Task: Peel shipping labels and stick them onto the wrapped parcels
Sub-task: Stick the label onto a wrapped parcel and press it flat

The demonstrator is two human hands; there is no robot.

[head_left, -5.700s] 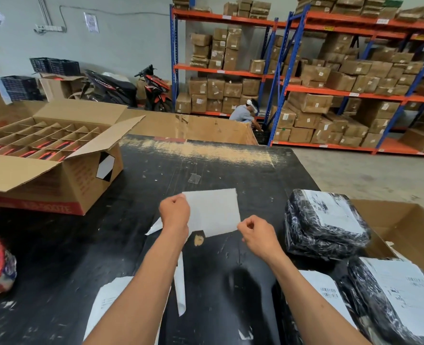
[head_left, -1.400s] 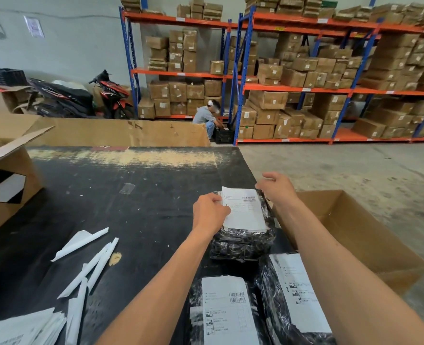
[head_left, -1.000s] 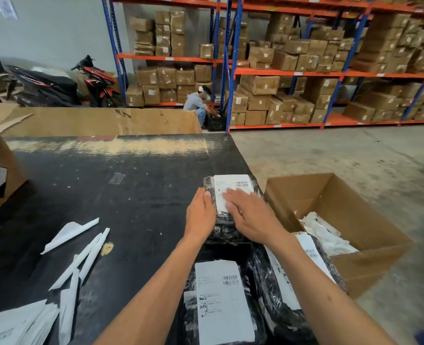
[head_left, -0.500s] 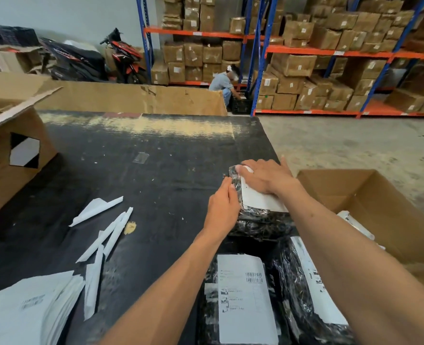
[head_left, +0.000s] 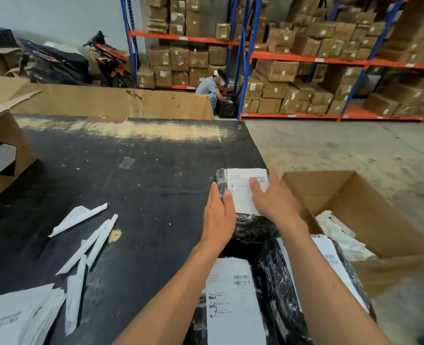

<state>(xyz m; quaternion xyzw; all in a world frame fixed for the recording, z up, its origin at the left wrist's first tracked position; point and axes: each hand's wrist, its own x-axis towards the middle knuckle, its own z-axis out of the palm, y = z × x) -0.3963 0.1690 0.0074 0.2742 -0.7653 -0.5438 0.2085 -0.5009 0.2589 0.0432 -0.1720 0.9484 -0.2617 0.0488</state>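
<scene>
Pressing flat now: the right hand point(head_left: 274, 200) lies fingers-straight on the white shipping label point(head_left: 245, 189), which sits on top of the black-wrapped parcel point(head_left: 252, 226) at the table's right edge. Its thumb lands mid-label, the other fingers run along the label's 3 o'clock edge, and the printed top strip with the barcode peeks out at 12 o'clock beyond the fingertips. At 9 o'clock of the label, the left hand point(head_left: 218, 220) rests on the parcel's side, fingers straight and together, thumb tip just touching the label's left margin. Neither hand curls round anything.

Nearer the person, at 6 o'clock of that parcel, two more black parcels already carry labels: a near labelled parcel point(head_left: 233, 302) between the forearms and a right labelled parcel point(head_left: 330, 267) under the right forearm. On the black table point(head_left: 131, 185), at 8 o'clock, lie peeled backing strips point(head_left: 86, 242) and a label stack point(head_left: 14, 317). An open carton point(head_left: 362, 210) sits at 3 o'clock, crumpled white paper inside.
</scene>
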